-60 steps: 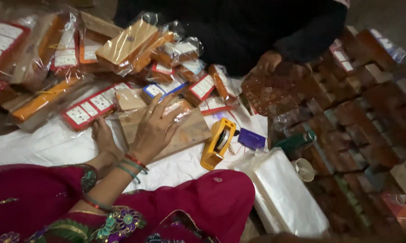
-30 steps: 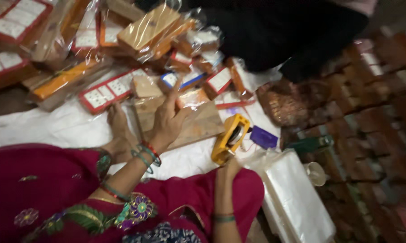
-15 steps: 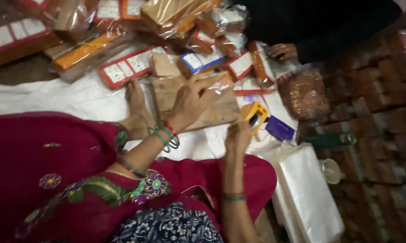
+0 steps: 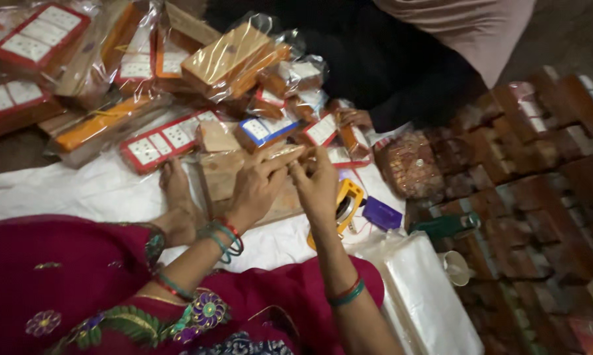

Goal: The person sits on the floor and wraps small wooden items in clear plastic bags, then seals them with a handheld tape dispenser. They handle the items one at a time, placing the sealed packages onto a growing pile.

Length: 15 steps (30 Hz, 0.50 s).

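Both hands now meet over the flat brown cardboard packet.
Your right hand has left the yellow tape dispenser; left hand fingers extended flat on the packet, right pinching its edge.

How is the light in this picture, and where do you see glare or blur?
Head view: dim, warm light; glare on the clear wrap of the wrapped box; both hands, left hand and right hand, slightly motion-blurred; brick floor soft and dark.
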### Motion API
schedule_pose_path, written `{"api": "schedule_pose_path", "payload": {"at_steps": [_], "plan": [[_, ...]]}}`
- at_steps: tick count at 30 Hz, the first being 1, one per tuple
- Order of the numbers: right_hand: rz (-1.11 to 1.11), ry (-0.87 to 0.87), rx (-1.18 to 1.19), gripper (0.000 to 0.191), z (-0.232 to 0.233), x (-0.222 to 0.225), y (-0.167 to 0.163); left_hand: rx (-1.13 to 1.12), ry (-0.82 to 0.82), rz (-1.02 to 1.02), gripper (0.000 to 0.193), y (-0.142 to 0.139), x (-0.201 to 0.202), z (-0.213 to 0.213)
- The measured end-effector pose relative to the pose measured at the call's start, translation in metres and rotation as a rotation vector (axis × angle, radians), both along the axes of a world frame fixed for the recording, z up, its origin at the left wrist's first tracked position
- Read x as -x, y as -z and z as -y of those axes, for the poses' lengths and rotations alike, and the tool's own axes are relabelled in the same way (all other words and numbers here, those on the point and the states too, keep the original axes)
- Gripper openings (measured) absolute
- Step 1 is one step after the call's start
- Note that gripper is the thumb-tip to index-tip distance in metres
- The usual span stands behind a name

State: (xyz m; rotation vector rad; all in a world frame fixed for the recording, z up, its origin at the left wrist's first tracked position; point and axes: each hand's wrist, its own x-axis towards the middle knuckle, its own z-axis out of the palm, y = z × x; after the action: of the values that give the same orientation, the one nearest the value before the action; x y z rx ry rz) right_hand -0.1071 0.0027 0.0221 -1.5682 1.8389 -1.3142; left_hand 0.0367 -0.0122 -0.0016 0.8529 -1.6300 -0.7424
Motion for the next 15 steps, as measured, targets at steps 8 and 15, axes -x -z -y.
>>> {"api": "schedule_pose_path", "payload": {"at_steps": [8, 15], "plan": [[0.413, -0.211, 0.251, 0.024, -0.013, 0.008, 0.052, 0.088, 0.023, 0.037, 0.030, -0.003, -0.011, 0.001], [0.582, -0.076, -0.119, 0.029, 0.004, 0.017, 0.130, 0.088, 0.094, 0.152, 0.036, -0.017, -0.031, 0.017]]}}
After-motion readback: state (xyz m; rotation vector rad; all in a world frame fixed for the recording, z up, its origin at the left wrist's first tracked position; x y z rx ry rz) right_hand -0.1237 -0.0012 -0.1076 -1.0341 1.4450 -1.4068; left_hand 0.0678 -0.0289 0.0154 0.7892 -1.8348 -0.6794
